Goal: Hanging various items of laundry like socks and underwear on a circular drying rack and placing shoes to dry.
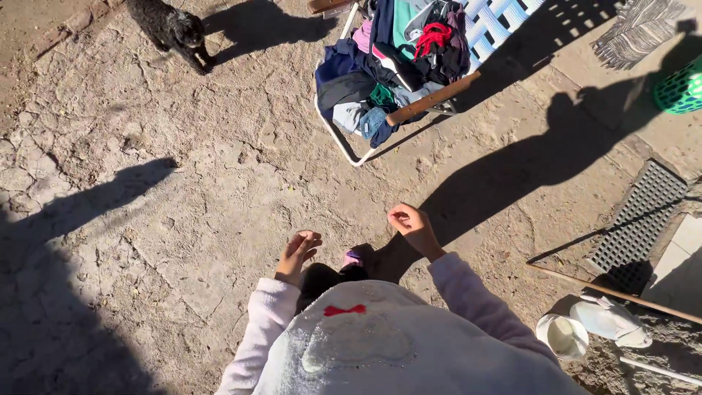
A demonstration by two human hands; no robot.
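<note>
I am looking down on bare, cracked, sunlit earth, an outdoor yard with long shadows across it. My left hand hangs over the ground with the fingers loosely curled and nothing in it; my right hand is raised a little farther out, its fingers also curled in on an empty palm. Both come out of pale pink sleeves above a white garment with a small red bow. The nearest things to the hands lie farther off: a folding lawn chair with a white frame and wooden armrest, heaped with a pile of clothes in blue, black, red and teal, well apart from both hands. At the far left a dark dog stands on the dirt. To the right lie a metal grate, a wooden stick, a white bucket and white cloth; a green basket sits at the far right edge.
</note>
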